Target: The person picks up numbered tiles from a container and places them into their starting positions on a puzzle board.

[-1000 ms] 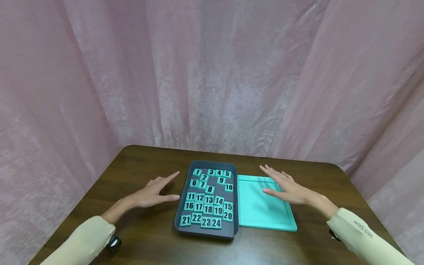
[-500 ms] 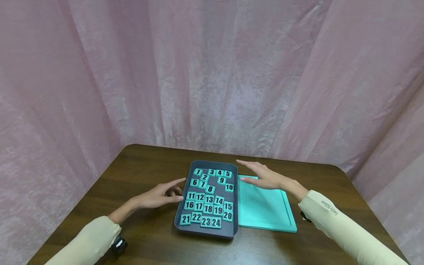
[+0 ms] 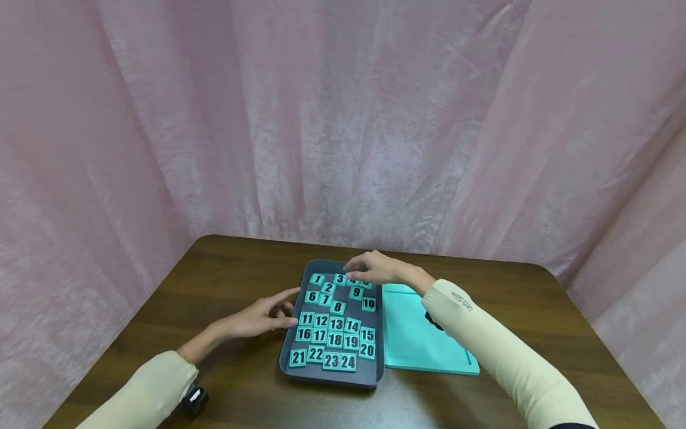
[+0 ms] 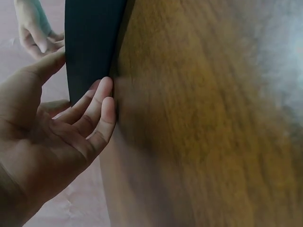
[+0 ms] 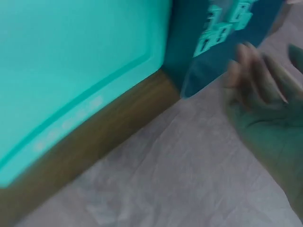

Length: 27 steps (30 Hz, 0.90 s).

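A half-spread left hand [image 3: 256,319] touches a gray tray [image 3: 358,378] as an empty, loosely bent right hand [image 3: 378,268] hovers above numbered tiles [image 3: 334,340]; wooden table [image 3: 236,265], pink velvet curtains [image 3: 321,131] behind

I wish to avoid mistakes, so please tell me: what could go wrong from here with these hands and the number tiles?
The right hand partly hides tile 4, so its fingers might nudge nearby tile 3. The left hand is at the dark tray's edge, so a push could disturb the uneven rows.
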Motion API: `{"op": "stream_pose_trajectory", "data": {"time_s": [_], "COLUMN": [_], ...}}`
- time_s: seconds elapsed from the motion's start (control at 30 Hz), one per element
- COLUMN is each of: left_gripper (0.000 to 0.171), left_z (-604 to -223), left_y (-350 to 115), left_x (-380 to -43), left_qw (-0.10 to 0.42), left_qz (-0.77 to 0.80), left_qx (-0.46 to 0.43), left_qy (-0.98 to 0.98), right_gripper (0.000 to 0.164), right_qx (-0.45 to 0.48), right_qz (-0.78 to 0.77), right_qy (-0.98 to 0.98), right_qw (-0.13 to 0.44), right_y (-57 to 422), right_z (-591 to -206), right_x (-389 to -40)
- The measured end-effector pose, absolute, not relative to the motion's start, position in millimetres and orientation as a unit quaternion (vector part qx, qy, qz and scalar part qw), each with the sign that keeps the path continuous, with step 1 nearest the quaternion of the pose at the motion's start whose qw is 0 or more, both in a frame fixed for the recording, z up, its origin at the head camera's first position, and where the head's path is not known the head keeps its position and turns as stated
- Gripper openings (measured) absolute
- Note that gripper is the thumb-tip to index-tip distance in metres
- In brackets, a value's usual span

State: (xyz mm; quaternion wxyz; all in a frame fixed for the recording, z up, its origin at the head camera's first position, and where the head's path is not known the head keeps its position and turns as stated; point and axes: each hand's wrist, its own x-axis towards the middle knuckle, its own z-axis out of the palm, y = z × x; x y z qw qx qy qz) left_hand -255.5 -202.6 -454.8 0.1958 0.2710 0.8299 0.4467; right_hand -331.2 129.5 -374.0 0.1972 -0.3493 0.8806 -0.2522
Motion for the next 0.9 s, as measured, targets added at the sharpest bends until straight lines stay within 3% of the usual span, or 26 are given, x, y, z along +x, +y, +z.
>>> {"op": "stream_pose_trajectory", "data": {"time_s": [0.13, 0.43, 0.6, 0.9], "left_gripper": [0.082, 0.097, 0.098, 0.098], "left_z": [-455, -457, -456, -457], "left_y": [-204, -203, -200, -195], "left_x": [-259, -266, -265, -259], "left_qw": [0.224, 0.288, 0.286, 0.265], "left_qz": [0.459, 0.485, 0.486, 0.505], "left_qx": [0.261, 0.267, 0.269, 0.268], "left_qy": [0.819, 0.781, 0.781, 0.777], "right_gripper": [0.042, 0.035, 0.029, 0.039], "right_qx": [-0.321, -0.278, -0.247, -0.223], "right_qz": [-0.255, -0.218, -0.209, -0.206], "right_qy": [0.878, 0.905, 0.919, 0.931], "right_qw": [0.248, 0.236, 0.225, 0.202], "right_y": [111, 76, 66, 60], "right_z": [-380, -392, -398, -412], "right_x": [-341, -346, -343, -343]}}
